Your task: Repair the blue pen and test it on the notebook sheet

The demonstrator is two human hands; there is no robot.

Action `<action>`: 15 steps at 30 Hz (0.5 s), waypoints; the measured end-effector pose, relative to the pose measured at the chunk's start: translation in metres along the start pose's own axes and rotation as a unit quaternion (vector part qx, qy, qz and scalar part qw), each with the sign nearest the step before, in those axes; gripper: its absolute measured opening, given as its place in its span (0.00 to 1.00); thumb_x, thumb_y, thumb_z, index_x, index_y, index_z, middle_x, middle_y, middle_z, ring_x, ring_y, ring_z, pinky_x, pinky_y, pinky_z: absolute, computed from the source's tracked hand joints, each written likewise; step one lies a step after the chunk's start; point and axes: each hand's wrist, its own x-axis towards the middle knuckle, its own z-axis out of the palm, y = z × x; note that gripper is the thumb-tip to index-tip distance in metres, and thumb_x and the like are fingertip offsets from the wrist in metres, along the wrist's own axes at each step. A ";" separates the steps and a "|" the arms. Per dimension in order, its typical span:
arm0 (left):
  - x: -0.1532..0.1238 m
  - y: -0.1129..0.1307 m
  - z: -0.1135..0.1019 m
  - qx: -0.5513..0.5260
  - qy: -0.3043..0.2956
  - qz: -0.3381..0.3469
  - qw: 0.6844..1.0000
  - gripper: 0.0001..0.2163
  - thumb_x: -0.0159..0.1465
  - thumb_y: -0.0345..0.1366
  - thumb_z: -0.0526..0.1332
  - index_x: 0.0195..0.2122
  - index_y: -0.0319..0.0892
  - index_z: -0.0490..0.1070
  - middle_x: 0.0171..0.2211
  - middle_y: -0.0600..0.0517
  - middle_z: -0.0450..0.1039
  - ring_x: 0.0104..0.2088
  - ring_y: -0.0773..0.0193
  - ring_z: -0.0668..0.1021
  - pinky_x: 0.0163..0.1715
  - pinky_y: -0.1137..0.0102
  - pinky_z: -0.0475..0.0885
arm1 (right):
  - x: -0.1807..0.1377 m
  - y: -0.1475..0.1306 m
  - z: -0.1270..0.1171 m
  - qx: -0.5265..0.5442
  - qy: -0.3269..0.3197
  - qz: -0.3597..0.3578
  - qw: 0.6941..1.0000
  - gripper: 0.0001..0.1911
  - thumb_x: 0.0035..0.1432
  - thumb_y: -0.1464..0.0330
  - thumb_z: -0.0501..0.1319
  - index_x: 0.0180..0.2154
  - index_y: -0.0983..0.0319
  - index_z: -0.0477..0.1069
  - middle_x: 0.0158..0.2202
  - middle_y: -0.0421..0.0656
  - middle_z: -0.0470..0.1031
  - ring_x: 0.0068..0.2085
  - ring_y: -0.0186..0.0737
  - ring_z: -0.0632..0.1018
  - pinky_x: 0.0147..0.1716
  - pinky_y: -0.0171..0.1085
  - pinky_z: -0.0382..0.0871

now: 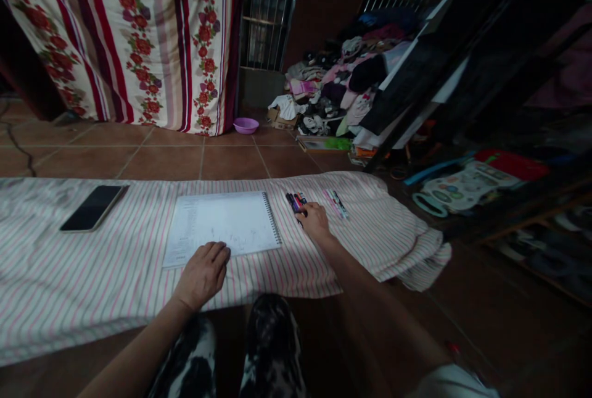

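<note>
Head view: a striped cloth (pixel 92 274) is spread on a terracotta tiled floor (pixel 161 163), with a clothes pile (pixel 351 83) beyond. The left hand (pixel 203 274) rests relaxed, unclenched, on the lower edge of a spiral notebook (pixel 222 228), whose long axis points away from the person. The right hand (pixel 314 222) lies curled against a bunch of pens (pixel 295 202) just right of the notebook, slanting forward-left; grip cannot be confirmed. Notebook markings are too faint to read.

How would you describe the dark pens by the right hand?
On the striped cloth on the floor, find the spiral notebook. Just right of its wire edge lie the dark pens, touching the right hand, unlike the paler pink pens further right.
</note>
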 end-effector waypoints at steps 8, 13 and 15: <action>0.000 -0.001 0.001 -0.004 -0.008 0.001 1.000 0.11 0.61 0.27 0.54 0.45 0.38 0.68 0.43 0.43 0.72 0.42 0.56 0.71 0.42 0.60 0.70 | -0.004 0.000 0.001 0.001 0.008 0.026 1.000 0.09 0.53 0.66 0.61 0.35 0.64 0.77 0.40 0.48 0.73 0.44 0.44 0.71 0.47 0.38 0.60; -0.001 0.000 0.000 0.001 0.005 0.003 1.000 0.11 0.61 0.26 0.55 0.44 0.38 0.68 0.42 0.44 0.72 0.42 0.56 0.71 0.43 0.61 0.70 | -0.006 0.000 0.002 0.008 0.019 0.035 0.999 0.10 0.53 0.66 0.61 0.35 0.64 0.77 0.42 0.48 0.72 0.45 0.45 0.70 0.49 0.38 0.60; -0.001 0.000 0.000 0.005 0.007 0.003 1.000 0.11 0.61 0.27 0.55 0.44 0.38 0.69 0.42 0.44 0.72 0.42 0.56 0.71 0.43 0.61 0.70 | -0.007 0.001 0.002 0.011 0.024 0.036 0.999 0.10 0.53 0.65 0.62 0.35 0.64 0.77 0.44 0.49 0.71 0.46 0.46 0.69 0.50 0.39 0.59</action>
